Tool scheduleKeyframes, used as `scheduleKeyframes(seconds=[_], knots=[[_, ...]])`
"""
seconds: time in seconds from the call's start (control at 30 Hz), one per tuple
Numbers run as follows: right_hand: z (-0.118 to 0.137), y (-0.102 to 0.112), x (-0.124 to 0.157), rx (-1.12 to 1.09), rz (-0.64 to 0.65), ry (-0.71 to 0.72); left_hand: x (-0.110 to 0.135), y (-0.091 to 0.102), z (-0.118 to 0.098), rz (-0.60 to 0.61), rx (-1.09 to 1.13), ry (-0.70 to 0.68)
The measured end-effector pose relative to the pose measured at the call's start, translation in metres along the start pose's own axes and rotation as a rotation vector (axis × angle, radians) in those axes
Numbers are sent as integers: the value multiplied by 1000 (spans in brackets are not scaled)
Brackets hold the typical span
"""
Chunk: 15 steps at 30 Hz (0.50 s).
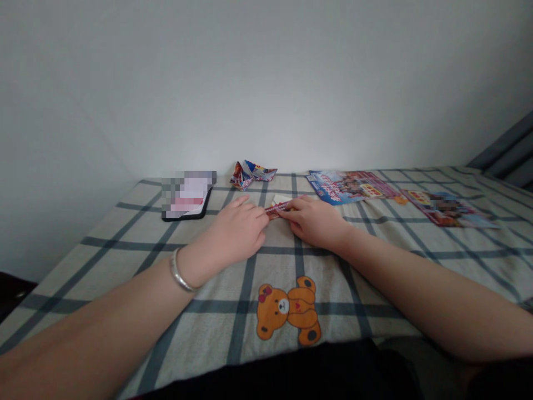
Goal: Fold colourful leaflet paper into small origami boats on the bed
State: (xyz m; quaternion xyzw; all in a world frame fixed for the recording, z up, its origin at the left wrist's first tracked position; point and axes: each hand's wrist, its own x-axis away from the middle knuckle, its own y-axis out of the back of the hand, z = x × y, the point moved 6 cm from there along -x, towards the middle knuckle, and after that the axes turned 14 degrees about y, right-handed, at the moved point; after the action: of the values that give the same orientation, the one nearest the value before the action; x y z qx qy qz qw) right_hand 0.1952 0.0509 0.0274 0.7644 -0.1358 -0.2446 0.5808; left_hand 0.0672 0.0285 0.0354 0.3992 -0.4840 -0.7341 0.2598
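Note:
Between my hands lies a small folded piece of printed paper [278, 209], with a red printed strip facing me and a pale side showing behind. My left hand [241, 226], with a silver bangle at the wrist, has its fingers bent around the paper's left end. At the right end, my right hand [316, 221] pinches the paper with thumb and fingers, pressing it near the cloth. Parts of the paper are hidden under my fingers. Just beyond it stands a folded paper shape [252, 173] with blue and red print.
A phone [189, 194] with a blurred screen lies on the left. To the right are a printed flyer [353, 186] and another flyer [449, 208]. A checked cloth [200, 339] with a printed bear [287, 311] covers the surface, which meets a pale wall [266, 83].

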Motion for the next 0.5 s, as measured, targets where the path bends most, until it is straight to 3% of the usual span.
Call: scheduleKeyframes(seconds=[0.2, 0.4, 0.5], knots=[[-4, -2, 1, -35, -17, -24, -1, 3, 12, 51, 10, 38], [-6, -5, 1, -56, -32, 0, 3, 0, 17, -74, 31, 5], [-5, -4, 1, -53, -27, 3, 4, -4, 15, -43, 20, 0]])
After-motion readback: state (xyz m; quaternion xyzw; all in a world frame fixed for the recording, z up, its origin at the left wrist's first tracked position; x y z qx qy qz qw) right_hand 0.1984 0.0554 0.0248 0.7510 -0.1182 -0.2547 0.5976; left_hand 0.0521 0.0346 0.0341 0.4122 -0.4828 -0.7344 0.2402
